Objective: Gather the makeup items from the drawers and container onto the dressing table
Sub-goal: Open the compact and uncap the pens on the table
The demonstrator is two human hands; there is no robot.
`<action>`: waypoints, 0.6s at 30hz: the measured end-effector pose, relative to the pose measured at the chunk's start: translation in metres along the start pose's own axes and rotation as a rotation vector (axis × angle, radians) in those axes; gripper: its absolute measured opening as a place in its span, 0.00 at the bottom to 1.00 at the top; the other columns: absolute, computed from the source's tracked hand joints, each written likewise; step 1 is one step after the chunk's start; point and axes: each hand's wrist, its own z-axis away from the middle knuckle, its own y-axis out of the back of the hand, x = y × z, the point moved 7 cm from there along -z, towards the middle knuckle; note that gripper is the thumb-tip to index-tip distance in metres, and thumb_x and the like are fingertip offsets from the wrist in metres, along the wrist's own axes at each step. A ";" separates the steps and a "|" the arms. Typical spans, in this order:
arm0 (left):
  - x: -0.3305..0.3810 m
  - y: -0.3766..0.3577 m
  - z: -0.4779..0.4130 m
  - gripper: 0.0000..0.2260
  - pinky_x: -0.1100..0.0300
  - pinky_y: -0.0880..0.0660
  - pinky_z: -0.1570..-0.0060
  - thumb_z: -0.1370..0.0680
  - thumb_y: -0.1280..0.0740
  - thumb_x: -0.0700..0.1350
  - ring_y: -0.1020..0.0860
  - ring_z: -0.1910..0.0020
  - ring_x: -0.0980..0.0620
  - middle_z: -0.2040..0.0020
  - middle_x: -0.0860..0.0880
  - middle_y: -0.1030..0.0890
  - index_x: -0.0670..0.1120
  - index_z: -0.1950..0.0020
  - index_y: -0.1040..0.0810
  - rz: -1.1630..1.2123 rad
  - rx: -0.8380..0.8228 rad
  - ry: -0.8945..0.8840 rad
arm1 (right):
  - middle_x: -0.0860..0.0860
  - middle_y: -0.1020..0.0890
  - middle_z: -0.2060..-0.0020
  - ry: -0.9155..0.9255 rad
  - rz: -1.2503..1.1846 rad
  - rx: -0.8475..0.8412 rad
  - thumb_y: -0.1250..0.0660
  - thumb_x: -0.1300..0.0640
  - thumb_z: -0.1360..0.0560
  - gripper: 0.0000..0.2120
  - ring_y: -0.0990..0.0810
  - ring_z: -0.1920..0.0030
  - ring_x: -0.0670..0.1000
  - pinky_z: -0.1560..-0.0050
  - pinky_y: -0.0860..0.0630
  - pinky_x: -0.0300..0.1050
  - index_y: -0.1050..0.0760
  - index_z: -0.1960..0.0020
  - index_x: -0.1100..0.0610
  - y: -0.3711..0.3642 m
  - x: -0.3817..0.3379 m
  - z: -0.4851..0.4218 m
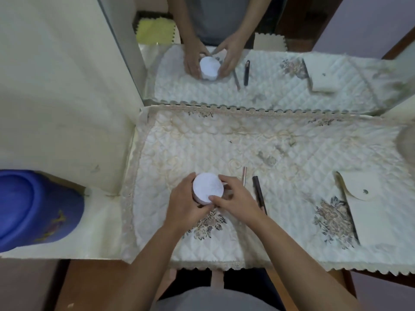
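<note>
A round white container (207, 186) with a flat lid stands on the quilted cloth of the dressing table (224, 142). My left hand (186, 204) wraps its left side. My right hand (237, 197) grips its right side, thumb on the lid's front edge. Just right of my hands lie two slim makeup pencils side by side, a rose-gold one (244, 176) and a dark one (258, 191). The base of the container is hidden by my fingers.
A mirror (247, 70) stands along the table's back edge and repeats the scene. A cream pouch with a snap flap (368, 209) lies at the right. A blue plastic tub (33, 209) sits low at the left beside a cream cabinet wall (67, 97).
</note>
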 end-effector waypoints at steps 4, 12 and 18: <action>0.014 -0.001 0.019 0.42 0.49 0.23 0.45 0.37 0.24 0.49 0.27 0.39 0.49 0.35 0.47 0.33 0.47 0.30 0.44 0.095 -0.086 0.022 | 0.49 0.33 0.32 -0.012 0.058 -0.098 0.28 0.47 0.34 0.37 0.33 0.33 0.49 0.35 0.35 0.44 0.39 0.30 0.53 -0.004 -0.007 -0.003; 0.028 0.004 0.034 0.43 0.60 0.26 0.44 0.35 0.25 0.48 0.32 0.39 0.56 0.41 0.56 0.38 0.49 0.29 0.46 0.171 -0.105 0.012 | 0.42 0.33 0.40 -0.049 0.038 -0.209 0.25 0.48 0.37 0.42 0.32 0.38 0.43 0.43 0.35 0.38 0.41 0.29 0.52 0.000 -0.013 0.008; 0.028 0.004 0.036 0.31 0.55 0.21 0.48 0.36 0.23 0.42 0.21 0.48 0.57 0.44 0.55 0.24 0.64 0.43 0.35 0.414 -0.194 0.066 | 0.47 0.23 0.43 -0.040 -0.104 -0.192 0.25 0.45 0.41 0.30 0.23 0.43 0.47 0.44 0.23 0.45 0.30 0.42 0.47 0.008 -0.011 0.013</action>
